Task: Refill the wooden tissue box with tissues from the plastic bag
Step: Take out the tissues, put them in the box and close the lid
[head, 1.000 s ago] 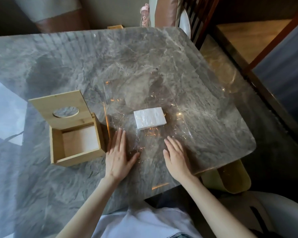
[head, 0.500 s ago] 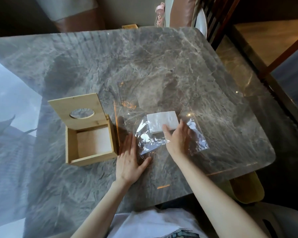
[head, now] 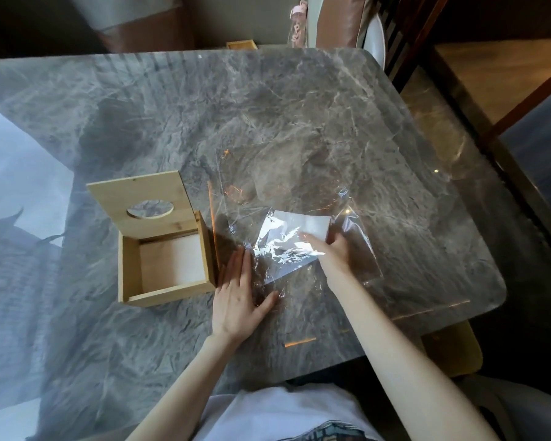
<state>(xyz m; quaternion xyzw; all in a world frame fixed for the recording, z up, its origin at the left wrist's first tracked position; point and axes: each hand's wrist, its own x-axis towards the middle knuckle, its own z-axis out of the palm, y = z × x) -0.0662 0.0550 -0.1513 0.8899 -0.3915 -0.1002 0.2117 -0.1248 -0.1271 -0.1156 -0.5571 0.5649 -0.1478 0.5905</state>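
Note:
The wooden tissue box (head: pixel 163 265) stands open on the grey marble table (head: pixel 299 106), its lid with an oval hole tipped back; the inside looks bare. To its right lies a clear plastic bag (head: pixel 287 186) holding a flat white stack of tissues (head: pixel 312 226). My left hand (head: pixel 239 296) rests flat on the bag's near left edge, beside the box. My right hand (head: pixel 330 253) is partly under crinkled plastic, fingers at the near side of the tissues; whether it grips them is hidden.
The table's rounded right corner and front edge are close to my right arm. A yellow-green seat (head: pixel 452 351) shows below that corner. Brown chairs (head: pixel 337 20), a small wooden block (head: pixel 240 45) and a pink item (head: pixel 296 23) stand beyond the far edge.
My right hand slid forward into the bag mouth to the tissues, and the plastic crumpled up over it. The left hand stayed flat on the bag. The view shifted.

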